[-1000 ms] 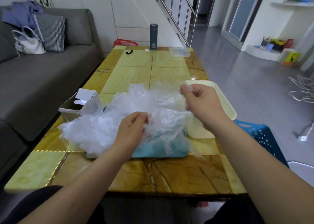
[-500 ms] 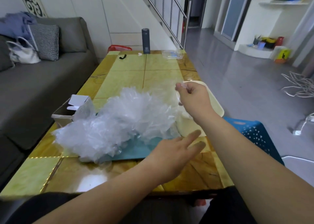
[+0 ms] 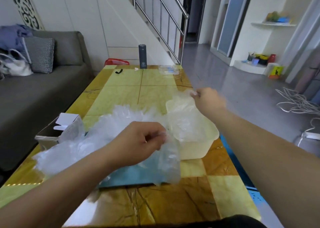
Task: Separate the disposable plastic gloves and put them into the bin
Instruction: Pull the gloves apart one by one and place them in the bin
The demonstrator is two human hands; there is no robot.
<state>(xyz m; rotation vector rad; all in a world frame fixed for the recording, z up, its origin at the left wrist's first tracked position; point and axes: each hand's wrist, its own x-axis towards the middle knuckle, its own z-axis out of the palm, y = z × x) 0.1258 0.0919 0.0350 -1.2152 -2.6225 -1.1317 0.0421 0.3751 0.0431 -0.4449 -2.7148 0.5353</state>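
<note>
On the yellow-tiled table, a heap of clear plastic gloves is spread over a blue sheet. One glove is pinched at its cuff by the right hand, fingers closed, and is held over the cream bin at the table's right edge. A second glove is gripped in the closed left hand, hanging beside the bin. An open cardboard box is noted left of the heap.

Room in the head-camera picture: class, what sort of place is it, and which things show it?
Most likely a home living room: a grey sofa with a checked cushion beside a tiled coffee table, and a staircase railing behind.
</note>
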